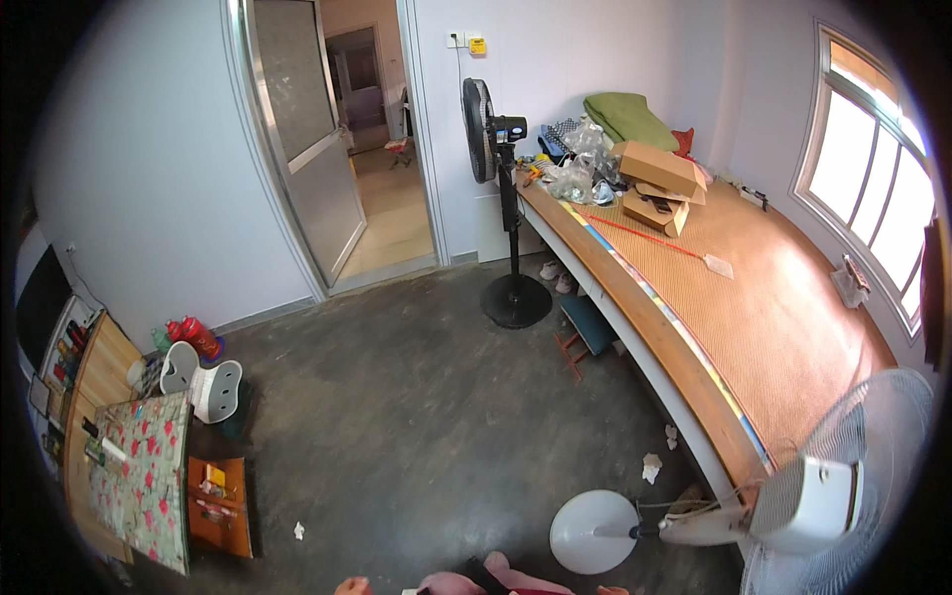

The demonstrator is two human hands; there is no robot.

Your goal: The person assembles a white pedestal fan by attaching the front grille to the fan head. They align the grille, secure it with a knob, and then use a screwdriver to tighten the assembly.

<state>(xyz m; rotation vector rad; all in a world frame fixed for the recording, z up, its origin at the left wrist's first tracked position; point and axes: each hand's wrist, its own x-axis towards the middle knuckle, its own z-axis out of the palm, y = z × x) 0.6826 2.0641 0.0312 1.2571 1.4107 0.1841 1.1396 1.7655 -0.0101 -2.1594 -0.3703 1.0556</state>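
Note:
At the bottom edge of the head view, only a small part of my left hand point(354, 586) shows, left of my pink-clad legs point(461, 582). Just the tip of my right hand point(613, 590) peeks in on the other side. Whether either hand holds anything is cut off by the frame. Nearest to my right hand is the round white base point(595, 532) of a pedestal fan, whose motor housing point(807, 502) and blurred cage lean over the bed's corner. Before me spreads a dark concrete floor point(401, 416).
A mat-covered platform bed point(751, 297) runs along the right, bearing cardboard boxes point(658, 167), plastic bags point(584, 163) and a red flyswatter point(654, 239). A black pedestal fan point(513, 223) stands near the half-open door point(320, 178). Left are a flower-patterned table point(145, 476), a grey-white seat point(212, 387) and red thermos flasks point(197, 336).

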